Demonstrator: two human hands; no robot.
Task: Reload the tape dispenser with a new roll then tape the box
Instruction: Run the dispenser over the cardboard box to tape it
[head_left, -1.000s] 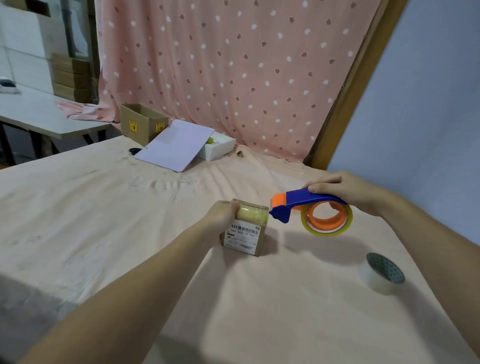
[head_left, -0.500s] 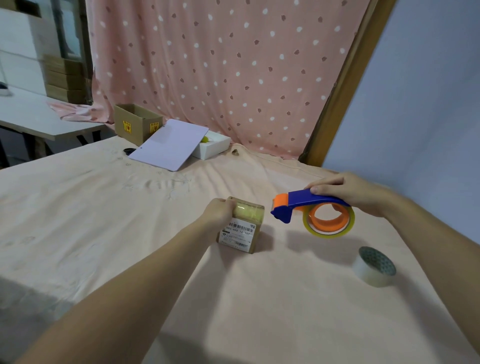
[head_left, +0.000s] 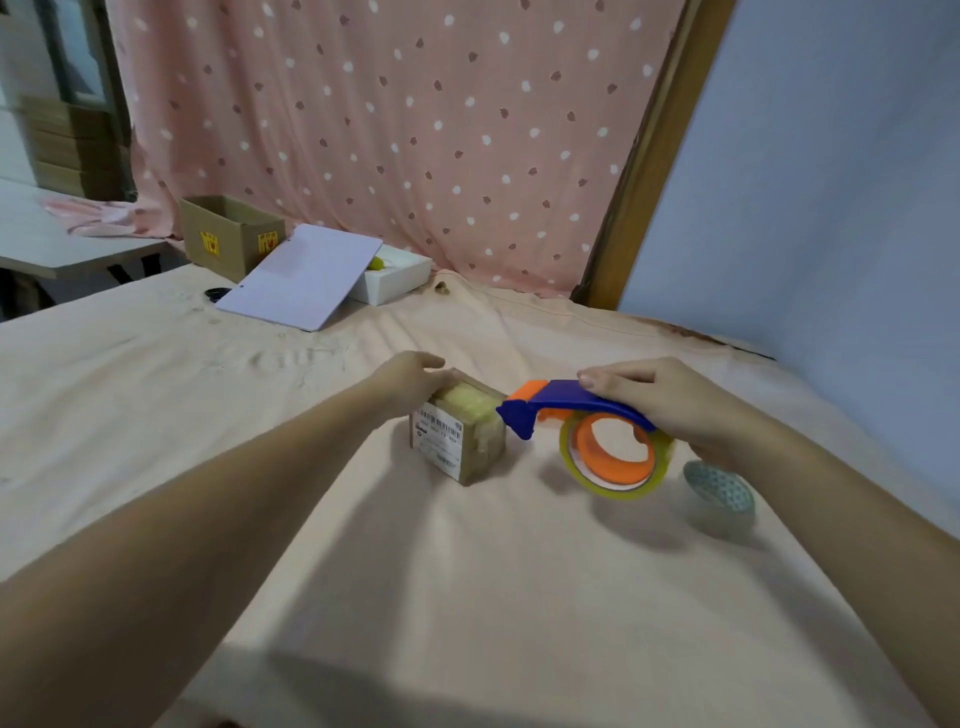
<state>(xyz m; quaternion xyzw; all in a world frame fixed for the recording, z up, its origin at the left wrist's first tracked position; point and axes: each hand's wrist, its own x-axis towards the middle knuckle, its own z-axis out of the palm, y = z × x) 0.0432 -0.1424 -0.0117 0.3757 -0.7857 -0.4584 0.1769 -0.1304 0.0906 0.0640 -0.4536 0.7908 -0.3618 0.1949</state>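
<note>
A small brown cardboard box (head_left: 460, 435) with a white barcode label sits near the middle of the tabletop (head_left: 467, 571), which has a peach cloth over it. Yellowish clear tape already covers the top of the box.

The left hand (head_left: 410, 376) rests on the box's far left top edge, at about 10 o'clock from the box. Its fingers (head_left: 428, 362) are bent over that edge and lie close together, pressing down on the box.

The right hand (head_left: 670, 402) holds a blue and orange plastic tape dispenser (head_left: 582, 421) up off the cloth, at 3 o'clock from the box. The fingers (head_left: 610, 375) are wrapped over the blue handle, close together. The dispenser's blue tip is just beside the box's right top corner, but one cannot tell if they touch. A roll of clear yellowish tape (head_left: 615, 454) sits on the orange wheel of the dispenser.

A second roll of tape with a green patterned core (head_left: 719, 493) lies on the cloth at about 4 o'clock from the dispenser, partly behind the right wrist.

Far back at 11 o'clock are an open brown cardboard carton (head_left: 231, 234), a pale purple flat board (head_left: 301, 275) and a white tray (head_left: 397, 273). The board leans on the tray. A pink spotted curtain (head_left: 389, 130) hangs behind them.
</note>
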